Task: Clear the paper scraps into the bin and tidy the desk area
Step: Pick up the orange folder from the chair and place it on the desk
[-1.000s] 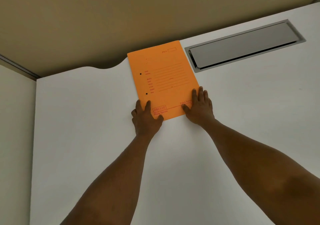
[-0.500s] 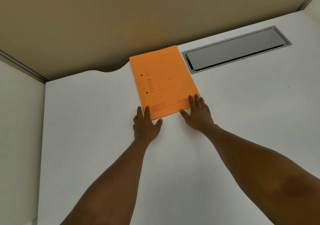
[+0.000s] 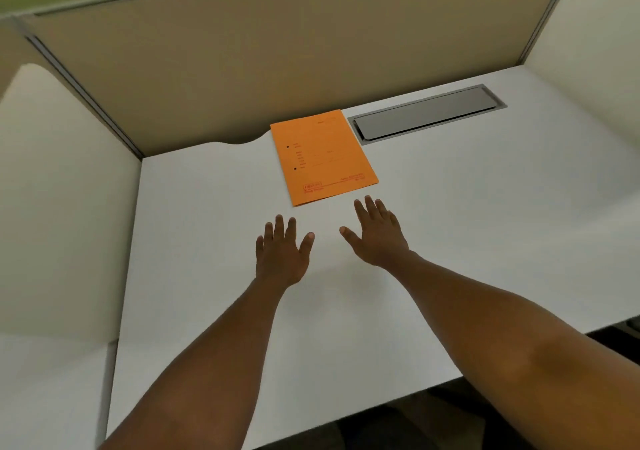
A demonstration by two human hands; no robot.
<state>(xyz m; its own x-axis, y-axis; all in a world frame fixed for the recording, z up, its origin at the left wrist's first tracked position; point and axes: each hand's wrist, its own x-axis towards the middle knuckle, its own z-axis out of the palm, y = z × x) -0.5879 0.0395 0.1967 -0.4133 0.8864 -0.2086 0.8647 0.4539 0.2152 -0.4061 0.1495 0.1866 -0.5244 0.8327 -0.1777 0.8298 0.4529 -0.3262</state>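
Both hands empty, folder squared at the back of the desk

The left hand (image 3: 282,254) and right hand (image 3: 375,236) hover palm-down with fingers spread, each grip wide and holding nothing, just short of the near edge of the orange folder (image 3: 322,157). The folder lies flat on the white desk (image 3: 485,224), close against the partition (image 3: 277,68) and just beside the grey cable hatch (image 3: 427,113). No paper scraps and no bin show in view, so the scrap clearing looks done from here. To finish well, I judge it best to draw the hands straight off without brushing the folder's edge, then scan the desk's corners for stray bits.
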